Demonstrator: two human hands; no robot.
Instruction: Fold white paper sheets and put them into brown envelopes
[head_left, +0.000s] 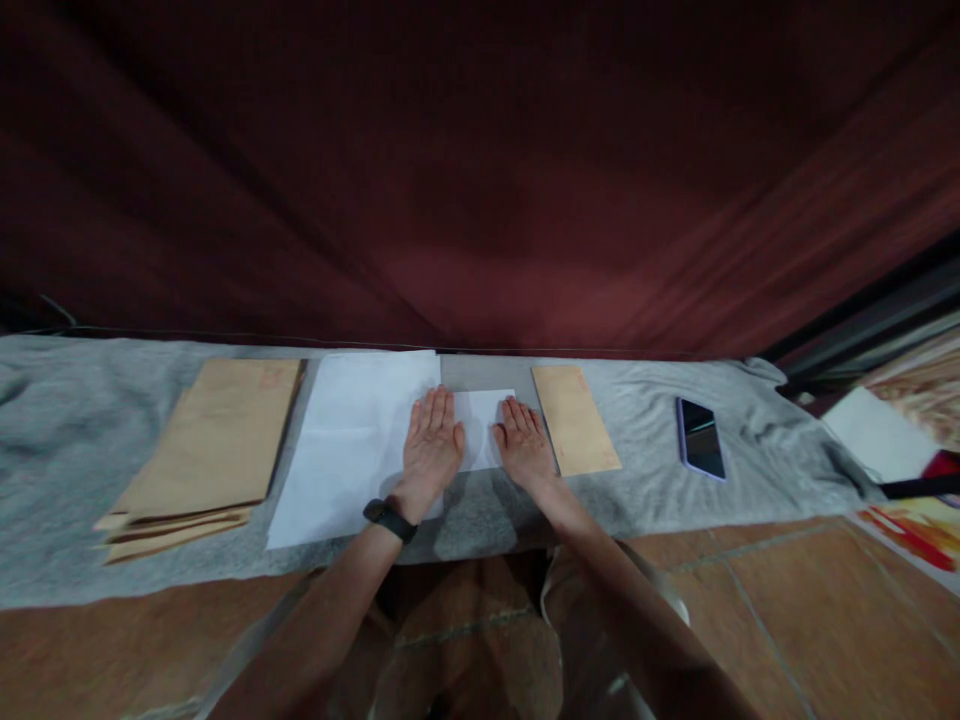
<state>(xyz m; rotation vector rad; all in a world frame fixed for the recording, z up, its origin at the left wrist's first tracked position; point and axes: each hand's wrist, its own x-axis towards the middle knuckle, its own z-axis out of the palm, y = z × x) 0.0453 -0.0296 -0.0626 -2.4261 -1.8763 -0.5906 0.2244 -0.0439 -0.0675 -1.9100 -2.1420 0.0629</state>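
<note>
head view, left hand (431,440) and right hand (523,440) open, flat on folded white paper (480,425), brown envelope (574,420) beside

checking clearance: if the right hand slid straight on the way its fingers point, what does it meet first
The right hand lies flat on the small white folded paper; past its edge only bare grey cloth, then probably the dark red curtain.
</note>
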